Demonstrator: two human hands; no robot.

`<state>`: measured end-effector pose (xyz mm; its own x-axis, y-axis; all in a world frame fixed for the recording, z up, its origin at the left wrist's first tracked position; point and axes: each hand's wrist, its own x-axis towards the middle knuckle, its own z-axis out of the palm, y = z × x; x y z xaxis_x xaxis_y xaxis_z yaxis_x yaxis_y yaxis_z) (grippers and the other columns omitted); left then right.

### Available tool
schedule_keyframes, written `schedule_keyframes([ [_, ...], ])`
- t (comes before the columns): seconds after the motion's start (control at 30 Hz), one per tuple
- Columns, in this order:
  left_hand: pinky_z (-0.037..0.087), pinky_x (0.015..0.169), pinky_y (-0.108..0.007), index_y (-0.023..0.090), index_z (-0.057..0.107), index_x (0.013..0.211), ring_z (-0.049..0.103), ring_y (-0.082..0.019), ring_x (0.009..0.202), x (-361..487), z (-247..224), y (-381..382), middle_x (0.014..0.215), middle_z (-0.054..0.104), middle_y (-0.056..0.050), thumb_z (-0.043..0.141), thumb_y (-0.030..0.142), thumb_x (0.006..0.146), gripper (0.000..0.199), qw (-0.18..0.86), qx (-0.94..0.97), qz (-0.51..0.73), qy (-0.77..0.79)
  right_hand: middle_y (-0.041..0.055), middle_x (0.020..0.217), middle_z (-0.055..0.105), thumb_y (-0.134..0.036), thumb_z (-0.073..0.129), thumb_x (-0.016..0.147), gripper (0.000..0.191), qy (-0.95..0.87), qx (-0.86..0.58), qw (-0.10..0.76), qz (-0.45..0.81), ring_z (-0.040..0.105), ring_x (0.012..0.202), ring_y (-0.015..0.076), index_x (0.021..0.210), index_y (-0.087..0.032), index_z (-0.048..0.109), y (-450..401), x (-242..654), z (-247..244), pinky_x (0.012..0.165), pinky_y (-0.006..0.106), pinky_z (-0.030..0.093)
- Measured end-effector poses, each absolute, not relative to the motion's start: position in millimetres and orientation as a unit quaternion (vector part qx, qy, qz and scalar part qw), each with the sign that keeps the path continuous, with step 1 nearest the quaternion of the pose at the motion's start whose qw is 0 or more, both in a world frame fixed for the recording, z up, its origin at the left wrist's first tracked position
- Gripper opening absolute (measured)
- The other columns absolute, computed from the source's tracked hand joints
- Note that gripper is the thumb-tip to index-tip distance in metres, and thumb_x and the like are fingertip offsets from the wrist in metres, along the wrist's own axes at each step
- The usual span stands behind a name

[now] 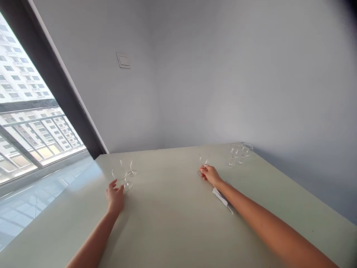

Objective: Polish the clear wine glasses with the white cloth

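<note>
On the left of the table, my left hand is beside a clear stemmed glass, its fingers spread near the lower bowl. Whether the fingertips touch the glass I cannot tell. Just behind it stands a second stemmed glass. Right of the middle, my right hand has its fingers pinched around the stem of another upright stemmed glass. Below my right forearm lies a white, flat item with a thin cord or strip at its end, partly hidden by the arm.
Two more clear stemmed glasses, one beside the other, stand at the table's far right corner near the wall. The pale table meets grey walls at its back edge. A glazed door or window with a dark frame is at left.
</note>
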<state>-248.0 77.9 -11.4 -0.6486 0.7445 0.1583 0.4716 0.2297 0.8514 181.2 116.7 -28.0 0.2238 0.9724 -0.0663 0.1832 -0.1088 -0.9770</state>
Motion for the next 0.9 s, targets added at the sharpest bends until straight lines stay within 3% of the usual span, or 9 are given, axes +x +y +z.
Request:
schedule_keyframes([
  [0.1,0.04,0.069,-0.03,0.021,0.051,0.106,0.047,-0.013,0.069,-220.3,-7.1,59.2,0.093,0.048,-0.004,0.051,0.035,0.067,0.041,0.094,0.414,0.52,0.741,0.0026,0.078,0.064,-0.024,0.055,0.071,0.021,-0.494,-0.593,0.451,0.448,0.057,0.05,0.0075,0.091,-0.016,0.058,103.9,149.7,-28.8,0.039,0.015,0.042],
  [0.3,0.038,0.059,-0.025,0.021,0.057,0.105,0.047,-0.012,0.059,-134.6,2.8,30.8,0.063,0.048,0.002,0.058,0.043,0.064,0.046,0.427,0.559,0.391,0.594,0.0028,0.08,0.064,-0.027,0.057,0.074,0.049,-0.552,-0.482,0.394,0.555,0.059,0.051,0.0099,0.12,-0.018,0.044,69.7,74.7,-25.8,0.039,0.018,0.045],
  [0.43,0.035,0.053,-0.023,0.017,0.058,0.105,0.046,-0.011,0.053,-93.4,1.9,27.5,0.057,0.049,0.002,0.061,0.043,0.063,0.049,0.522,0.55,0.374,0.533,0.0027,0.082,0.064,-0.022,0.055,0.074,0.063,-0.58,-0.41,0.338,0.618,0.061,0.056,0.0115,0.132,-0.022,0.03,50.0,42.6,-19.4,0.045,0.021,0.048],
  [0.53,0.031,0.047,-0.021,0.015,0.06,0.097,0.046,-0.01,0.05,-86.4,-1.4,28.0,0.058,0.053,0.0,0.059,0.045,0.066,0.044,0.554,0.539,0.378,0.51,0.0056,0.095,0.064,-0.019,0.054,0.072,0.063,-0.608,-0.414,0.321,0.596,0.06,0.055,0.0109,0.131,-0.023,0.032,47.9,48.7,-13.3,0.044,0.02,0.047],
  [0.63,0.029,0.046,-0.02,0.014,0.061,0.087,0.046,-0.009,0.052,-101.5,-3.7,27.3,0.069,0.058,-0.002,0.062,0.047,0.063,0.041,0.51,0.535,0.395,0.546,0.0081,0.106,0.059,-0.019,0.05,0.071,0.053,-0.599,-0.478,0.387,0.513,0.058,0.05,0.0077,0.123,-0.021,0.041,59.7,88.1,-9.5,0.041,0.019,0.044],
  [0.77,0.029,0.044,-0.02,0.015,0.062,0.088,0.044,-0.008,0.049,-144.5,-3.8,22.0,0.071,0.061,-0.002,0.064,0.051,0.06,0.046,0.468,0.497,0.408,0.606,0.0055,0.097,0.061,-0.018,0.046,0.069,0.036,-0.466,-0.611,0.54,0.345,0.056,0.048,0.0063,0.105,-0.018,0.051,85.0,176.5,-14.4,0.04,0.017,0.042],
  [0.9,0.034,0.046,-0.021,0.016,0.062,0.092,0.047,-0.009,0.052,-192.4,-4.8,17.5,0.081,0.064,-0.004,0.069,0.05,0.053,0.052,0.425,0.426,0.464,0.65,0.0128,0.117,0.05,-0.013,0.047,0.064,0.045,-0.327,-0.697,0.585,0.256,0.057,0.052,0.0055,0.109,-0.015,0.048,102.4,258.5,-28.7,0.043,0.015,0.045],
])
